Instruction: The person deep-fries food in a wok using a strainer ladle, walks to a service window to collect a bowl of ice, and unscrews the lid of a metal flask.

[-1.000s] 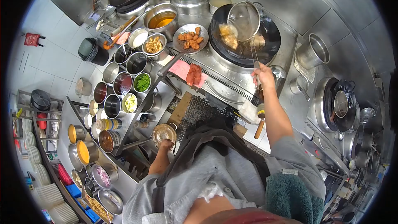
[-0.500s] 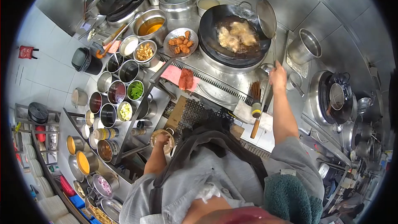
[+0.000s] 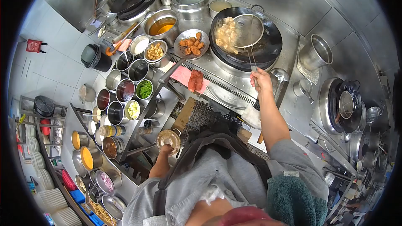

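Right hand: fingers gripping strainer by handle.
Left hand: at bowl; finger grip indeterminate.
Wok: contains pale food.

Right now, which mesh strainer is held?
The strainer over the large wok with pale food: the right hand grips its handle. The other strainer rests at the far-right wok, no hand on it.

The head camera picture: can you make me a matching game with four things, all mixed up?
1. big wok
2. wire strainer
3. brown chunks
4. towel

A. heaped in a holed bowl
B. dark green
C. black, with pale food inside
D. its handle held in the right hand

Right pairs: 1-C, 2-D, 3-A, 4-B
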The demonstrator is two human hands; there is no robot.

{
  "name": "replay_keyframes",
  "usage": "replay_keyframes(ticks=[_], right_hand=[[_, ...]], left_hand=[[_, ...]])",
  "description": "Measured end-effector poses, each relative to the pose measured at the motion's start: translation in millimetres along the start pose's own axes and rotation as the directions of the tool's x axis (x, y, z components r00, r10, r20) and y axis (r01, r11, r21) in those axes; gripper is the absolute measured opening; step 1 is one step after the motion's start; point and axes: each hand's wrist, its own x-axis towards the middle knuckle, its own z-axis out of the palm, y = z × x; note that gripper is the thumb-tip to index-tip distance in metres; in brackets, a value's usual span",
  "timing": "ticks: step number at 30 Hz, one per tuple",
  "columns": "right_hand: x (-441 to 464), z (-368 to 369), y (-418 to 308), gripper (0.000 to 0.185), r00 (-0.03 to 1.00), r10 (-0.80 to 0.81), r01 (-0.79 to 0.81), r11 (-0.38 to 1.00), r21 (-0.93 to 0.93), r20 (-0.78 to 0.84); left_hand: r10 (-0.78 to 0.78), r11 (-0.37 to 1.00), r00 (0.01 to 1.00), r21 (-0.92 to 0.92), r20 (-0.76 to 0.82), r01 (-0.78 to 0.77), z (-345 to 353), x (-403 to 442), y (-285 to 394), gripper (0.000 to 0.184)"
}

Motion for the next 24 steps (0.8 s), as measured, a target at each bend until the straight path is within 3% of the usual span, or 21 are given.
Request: replay_keyframes(ticks=[3,5,9,13,14,15,17,22,24], right_hand=[[-18.6,-11.8,-3.0,0.021,1.0,-0.011,0.011,0.999,0.048,0.015],[-28.2,-23.1,-6.6,0.027,0.999,-0.045,0.045,0.999,0.002,-0.023],[-54.7,-37.2,-22.5,0.038,0.998,-0.057,0.059,0.99,-0.129,0.015],[-72.0,-44.6,-25.8,0.047,0.995,-0.094,0.095,0.966,-0.239,0.016],[-78.0,-41.6,-32.3,0.052,0.995,-0.088,0.097,0.946,-0.309,0.044],[-80.7,-39.4,-35.2,0.052,0.995,-0.088,0.096,0.946,-0.309,0.039],[-85.6,-34.3,-39.0,0.051,0.992,-0.121,0.116,0.886,-0.449,0.017],[-94.1,-10.5,-53.7,0.046,0.984,-0.177,0.141,0.794,-0.591,-0.002],[-97.3,-7.5,-53.2,0.046,0.981,-0.193,0.15,0.78,-0.607,-0.005]], left_hand=[[0.11,0.992,0.994,0.055,0.009,-0.11,5.4,16.5,-16.2,0.015],[0.043,0.959,0.998,-0.276,-0.056,-0.057,7.6,-23.2,18.8,0.018],[0.001,0.972,0.997,-0.234,-0.074,-0.018,13.6,-44.0,52.6,0.031],[0.024,0.934,0.999,-0.355,-0.048,-0.039,10.0,-26.4,54.6,0.039],[0.044,0.907,0.998,-0.42,0.034,-0.026,5.3,-3.8,43.7,0.04],[0.045,0.909,0.998,-0.417,0.037,-0.026,5.3,-8.9,49.0,0.04],[0.059,0.975,0.99,-0.207,-0.127,-0.085,4.0,-29.1,65.1,0.039],[0.051,0.972,0.992,-0.223,-0.114,-0.076,-2.9,-25.2,67.3,0.04],[0.051,0.959,0.998,-0.276,-0.035,-0.059,-3.0,-24.7,66.5,0.043]])
